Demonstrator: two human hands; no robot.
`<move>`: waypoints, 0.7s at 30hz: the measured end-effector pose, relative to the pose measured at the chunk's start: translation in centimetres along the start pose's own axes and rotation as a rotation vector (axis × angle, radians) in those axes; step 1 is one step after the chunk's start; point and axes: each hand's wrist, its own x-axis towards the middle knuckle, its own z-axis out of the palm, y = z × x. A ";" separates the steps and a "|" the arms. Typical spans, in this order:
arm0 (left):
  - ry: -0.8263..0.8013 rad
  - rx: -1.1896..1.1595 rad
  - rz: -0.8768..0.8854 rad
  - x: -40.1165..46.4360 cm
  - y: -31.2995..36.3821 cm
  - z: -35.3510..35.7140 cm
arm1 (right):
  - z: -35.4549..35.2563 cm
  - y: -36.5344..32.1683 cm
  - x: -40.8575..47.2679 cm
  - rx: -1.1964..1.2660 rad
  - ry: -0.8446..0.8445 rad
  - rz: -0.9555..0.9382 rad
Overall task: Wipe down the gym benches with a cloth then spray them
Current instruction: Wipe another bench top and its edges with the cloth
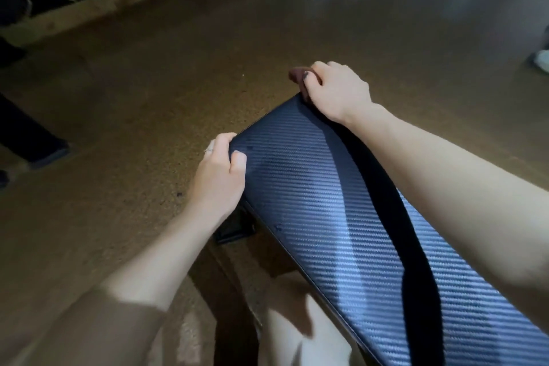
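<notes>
the bench pad runs off the lower right edge. the left hand grips its near corner; the right hand clutches a dark red cloth, mostly hidden under the fingers, at the far corner.

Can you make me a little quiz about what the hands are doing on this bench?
1. True or false: the right hand holds a dark red cloth.
2. Where does the left hand grip the bench pad? A) its end corner B) its middle C) nowhere
3. Fill in: the cloth is at the pad's far ____.

Key: 1 true; 2 A; 3 end.
</notes>
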 end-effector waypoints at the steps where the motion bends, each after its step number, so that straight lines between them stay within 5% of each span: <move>1: -0.008 -0.023 0.003 0.0 -0.1 0.0 | -0.1 0.1 0.3 0.024 -0.006 0.062; 9: -0.073 -0.131 0.045 0.4 -1.3 0.0 | 1.1 -1.3 -0.1 -0.014 0.130 0.291; 13: -0.075 -0.144 0.143 1.1 -1.8 0.1 | 2.1 -2.6 -0.8 -0.112 0.139 0.074; 21: -0.328 -0.391 0.000 1.7 -4.4 -3.8 | 4.4 -9.9 -7.4 -0.137 0.048 -0.268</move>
